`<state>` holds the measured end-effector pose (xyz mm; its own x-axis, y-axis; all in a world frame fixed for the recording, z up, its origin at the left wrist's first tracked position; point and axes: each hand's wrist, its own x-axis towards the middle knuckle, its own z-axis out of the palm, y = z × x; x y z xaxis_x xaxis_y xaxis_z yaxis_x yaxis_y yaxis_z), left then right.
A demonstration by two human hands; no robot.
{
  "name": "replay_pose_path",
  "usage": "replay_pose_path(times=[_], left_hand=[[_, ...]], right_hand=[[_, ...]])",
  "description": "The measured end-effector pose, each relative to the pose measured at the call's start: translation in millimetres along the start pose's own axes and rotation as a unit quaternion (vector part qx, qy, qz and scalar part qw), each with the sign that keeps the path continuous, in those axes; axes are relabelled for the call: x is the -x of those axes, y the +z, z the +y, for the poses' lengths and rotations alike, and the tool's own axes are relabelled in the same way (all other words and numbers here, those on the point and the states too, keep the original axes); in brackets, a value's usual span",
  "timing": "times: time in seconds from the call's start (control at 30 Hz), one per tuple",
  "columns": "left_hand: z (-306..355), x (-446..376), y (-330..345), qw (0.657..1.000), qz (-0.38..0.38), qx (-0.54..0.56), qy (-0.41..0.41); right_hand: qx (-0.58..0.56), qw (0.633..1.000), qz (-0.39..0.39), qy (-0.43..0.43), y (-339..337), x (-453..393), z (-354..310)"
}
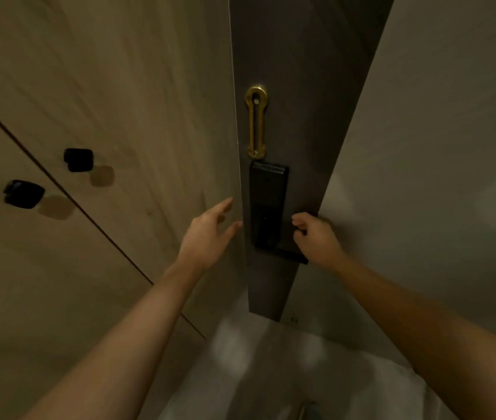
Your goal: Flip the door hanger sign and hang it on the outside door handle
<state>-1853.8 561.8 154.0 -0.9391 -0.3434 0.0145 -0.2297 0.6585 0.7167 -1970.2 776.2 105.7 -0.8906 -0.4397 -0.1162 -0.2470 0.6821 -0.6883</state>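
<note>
Two bare hands reach toward a dark door (298, 71) seen at a steep angle in dim light. The left hand (207, 234) is spread, fingers loose and released, its fingertips (227, 204) at the pale edge where the wood-grain wall panel (125, 95) meets the door; it grasps nothing. The right hand (316, 237) is curled with the fingers bent inward, its grip lying over the black door handle (293, 254) at the lower end of the black electronic lock plate (268, 201). Whether the fingers are actually clenched around the handle cannot be told, since the lever is mostly hidden behind the hand and the picture is blurred.

The door hanger sign cannot be made out in this view, in either hand or on the handle.

Above the lock plate, a brass slotted guard plate (255, 121) is fixed upright on the door. To the left, two black square knobs (78, 159) (23, 194) sit on the wood-grain panels, one either side of a dark seam. To the right of the door stands a plain light wall (440, 165). Near the bottom lies a pale floor (271, 374).
</note>
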Motion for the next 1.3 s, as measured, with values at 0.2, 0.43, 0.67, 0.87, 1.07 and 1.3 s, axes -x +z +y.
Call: replay_pose_path(times=[0.2, 0.43, 0.67, 0.87, 1.07, 1.3], left_hand=[[-16, -23, 38, 0.999, 0.002, -0.024, -0.042], [-45, -48, 53, 0.994, -0.023, -0.099, -0.033], [-61, -83, 60, 0.995, -0.024, -0.1, -0.005], [-74, -113, 79, 0.996, 0.004, -0.09, 0.022], [-79, -139, 93, 0.996, 0.011, -0.087, 0.009], [-80, -154, 99, 0.995, 0.038, -0.089, -0.018]], right_hand=[[0.071, 0.995, -0.069, 0.015, 26, -48, 29], [0.254, 0.963, -0.085, 0.002, 65, -82, 26], [0.122, 0.985, -0.055, 0.106, 79, -121, 41], [-0.032, 0.992, -0.001, 0.125, 103, -145, 60], [-0.103, 0.987, 0.055, 0.113, 110, -167, 72], [-0.091, 0.988, 0.091, 0.089, 104, -184, 79]])
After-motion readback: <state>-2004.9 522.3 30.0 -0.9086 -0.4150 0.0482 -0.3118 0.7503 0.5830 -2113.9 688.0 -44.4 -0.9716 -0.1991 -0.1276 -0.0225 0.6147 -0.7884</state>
